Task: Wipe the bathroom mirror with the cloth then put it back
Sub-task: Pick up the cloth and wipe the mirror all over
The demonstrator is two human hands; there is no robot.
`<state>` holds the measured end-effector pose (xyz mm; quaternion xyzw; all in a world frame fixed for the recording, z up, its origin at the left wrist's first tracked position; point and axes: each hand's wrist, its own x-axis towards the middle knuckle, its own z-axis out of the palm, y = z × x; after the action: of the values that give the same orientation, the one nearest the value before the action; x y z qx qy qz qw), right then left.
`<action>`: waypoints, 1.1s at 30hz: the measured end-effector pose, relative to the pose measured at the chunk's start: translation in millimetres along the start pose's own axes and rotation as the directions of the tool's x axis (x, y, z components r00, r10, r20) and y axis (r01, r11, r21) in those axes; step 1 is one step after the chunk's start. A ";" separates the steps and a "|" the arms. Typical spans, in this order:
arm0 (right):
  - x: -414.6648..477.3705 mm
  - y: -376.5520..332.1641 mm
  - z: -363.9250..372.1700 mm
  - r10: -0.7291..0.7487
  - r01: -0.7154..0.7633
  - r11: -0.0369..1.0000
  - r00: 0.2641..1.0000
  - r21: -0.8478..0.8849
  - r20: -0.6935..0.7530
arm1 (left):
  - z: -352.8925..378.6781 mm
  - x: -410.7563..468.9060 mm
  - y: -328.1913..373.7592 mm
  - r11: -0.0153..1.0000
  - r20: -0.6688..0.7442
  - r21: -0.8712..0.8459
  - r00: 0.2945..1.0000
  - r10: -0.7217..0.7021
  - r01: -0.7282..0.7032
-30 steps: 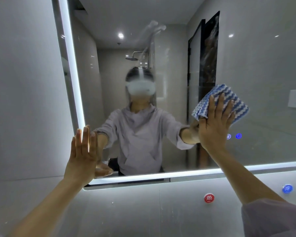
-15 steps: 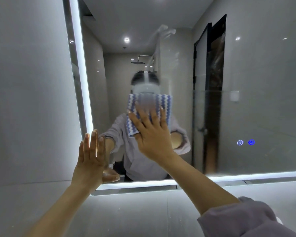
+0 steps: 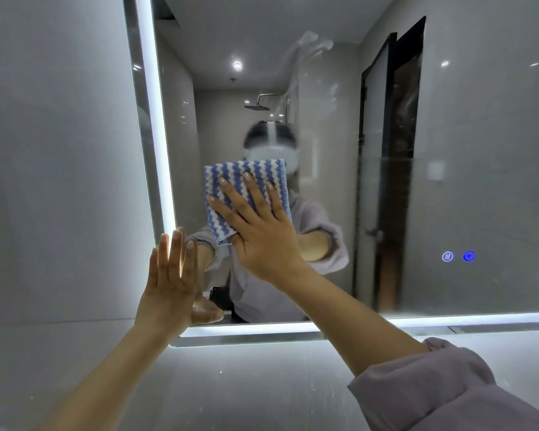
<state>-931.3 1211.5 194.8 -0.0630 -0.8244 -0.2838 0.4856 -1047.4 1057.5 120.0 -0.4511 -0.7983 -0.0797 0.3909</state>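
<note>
Cloth [image 3: 246, 194]: pressed flat on the mirror [image 3: 448, 181], left of centre.
Right hand [image 3: 259, 231]: open, fingers spread over the cloth.
Left hand [image 3: 171, 281]: open, empty, braced flat at the lower-left corner.
Relation: smears [image 3: 315, 45] lie up-right of the cloth.

Cloth [image 3: 246, 197] flat against mirror [image 3: 479, 181], under spread fingers [image 3: 231, 194] of right hand [image 3: 262, 237], edges reaching above and left of the fingertips. Left hand [image 3: 171, 284] below and left of those fingers, pressed on the mirror's lower left corner, fingers up along the lit edge strip [image 3: 156, 119]. Two touch icons [image 3: 458, 256] well right of both hands.
</note>
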 end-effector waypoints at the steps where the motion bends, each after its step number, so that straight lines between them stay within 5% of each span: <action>1: -0.5 2.4 -0.8 -0.003 0.003 1.000 1.000 0.001 -0.002 | 0.9 -0.1 -0.5 1.000 0.001 0.001 1.000 0.002 -0.002; 16: -43.0 100.8 -18.0 0.068 -0.071 0.989 0.997 -0.132 -0.033 | -0.6 0.3 -0.1 1.000 0.043 0.006 0.999 0.009 -0.009; 33: -128.5 207.2 -26.6 0.334 -0.371 0.916 0.917 -0.154 -0.218 | -4.4 -0.6 2.1 1.000 0.076 -0.012 0.997 -0.005 0.006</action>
<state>-765.5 1391.7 181.4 -0.2306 -0.7187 -0.2741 0.5960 -1043.1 1056.2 122.2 -0.4541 -0.8133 -0.0683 0.3574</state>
